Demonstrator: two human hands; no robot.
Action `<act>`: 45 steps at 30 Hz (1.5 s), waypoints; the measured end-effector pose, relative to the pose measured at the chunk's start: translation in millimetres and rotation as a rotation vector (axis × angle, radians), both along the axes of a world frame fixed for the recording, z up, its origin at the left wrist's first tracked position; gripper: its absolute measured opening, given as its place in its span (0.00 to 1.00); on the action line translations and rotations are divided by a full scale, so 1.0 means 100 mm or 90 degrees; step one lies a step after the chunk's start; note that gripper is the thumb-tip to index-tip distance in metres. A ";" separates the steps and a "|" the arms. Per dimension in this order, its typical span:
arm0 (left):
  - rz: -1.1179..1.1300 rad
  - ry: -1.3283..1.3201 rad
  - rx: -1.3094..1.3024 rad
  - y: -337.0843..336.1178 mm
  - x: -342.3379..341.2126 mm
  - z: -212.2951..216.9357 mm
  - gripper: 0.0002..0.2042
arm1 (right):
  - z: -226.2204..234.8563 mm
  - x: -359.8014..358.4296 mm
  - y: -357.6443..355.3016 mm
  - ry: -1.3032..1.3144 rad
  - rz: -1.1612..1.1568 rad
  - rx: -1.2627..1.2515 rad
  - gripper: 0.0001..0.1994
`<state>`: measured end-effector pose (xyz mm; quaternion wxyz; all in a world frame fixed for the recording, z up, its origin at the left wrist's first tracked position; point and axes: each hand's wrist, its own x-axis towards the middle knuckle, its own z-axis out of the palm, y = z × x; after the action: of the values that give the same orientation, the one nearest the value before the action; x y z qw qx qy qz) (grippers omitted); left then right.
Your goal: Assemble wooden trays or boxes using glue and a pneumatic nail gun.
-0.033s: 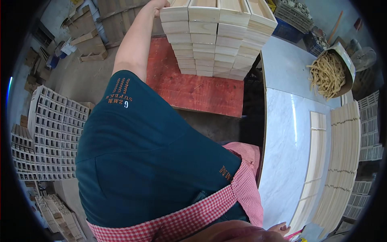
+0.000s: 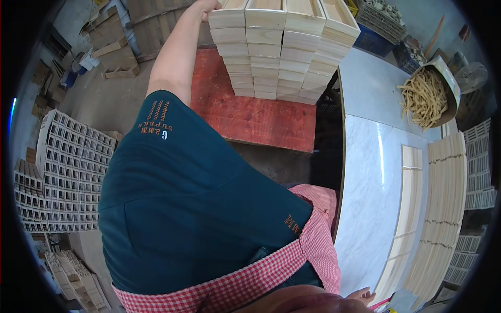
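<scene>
My left arm stretches forward to a tall stack of pale wooden boxes, open-topped and narrow. At the stack's upper left corner my left hand is closed on the edge of a top box; its fingertips are partly hidden. The stack stands on a red board. Low on the right, my right hand shows only in part, fingers loosely apart. It is by the near end of a row of flat wooden pieces on the white tabletop. A thin pink item lies beside it.
Many thin wooden strips are stacked along the table's right side. Farther back, a container holds a heap of tan strips. Crates stand at the far right. Gridlike stacks of small frames rise on the left.
</scene>
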<state>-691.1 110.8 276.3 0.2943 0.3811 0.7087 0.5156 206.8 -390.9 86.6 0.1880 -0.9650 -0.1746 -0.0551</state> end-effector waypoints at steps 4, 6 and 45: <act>0.060 0.034 0.099 -0.35 -0.10 0.20 0.20 | 0.01 -0.16 0.10 -0.034 0.037 0.004 0.22; 0.093 0.051 0.150 -0.58 -0.17 0.31 0.21 | -0.07 -0.22 0.17 -0.109 0.080 0.095 0.19; -0.117 0.629 0.487 -0.46 2.99 -0.24 0.26 | 0.40 -1.66 1.10 0.090 0.291 0.180 0.22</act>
<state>-391.8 64.9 252.6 -0.1816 0.7120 0.4909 0.4680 41.0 -281.4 126.3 0.3398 -0.8664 -0.3645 0.0327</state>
